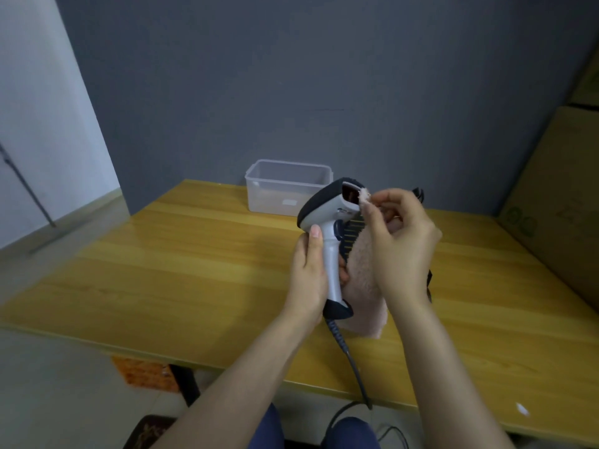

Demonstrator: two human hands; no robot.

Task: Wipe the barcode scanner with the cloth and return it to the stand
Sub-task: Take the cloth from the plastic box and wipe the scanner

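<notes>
**Cloth tip on the scanner window**

Holding the scanner (327, 222) upright above the table (162, 254), left hand (308, 270) wrapping closed around the white handle, thumb lying up the near side, fingertips just peeking out on the far side. Pointing the dark-capped head up and away toward the right, its reddish window facing the right hand (402, 241). Pinching a corner of the pink cloth (366, 280) between right thumb and forefinger, other fingers curling loosely behind. Pressing that fuzzy tip against the right edge of the window. Letting the rest of the cloth hang down behind the handle, bottom edge dangling past the scanner's dark base, seemingly just over the tabletop; touching it or not, impossible to tell. Trailing a coiled grey cable (353, 371) from the base, down over the near table edge. Sitting well back on the table, beyond the scanner head, a clear plastic tub (285, 192). Peeking out behind the right hand, dark bits of what could be the stand (418, 192), mostly hidden, shape unclear. Leaning in at far right, cardboard boxes (557, 202).
</notes>
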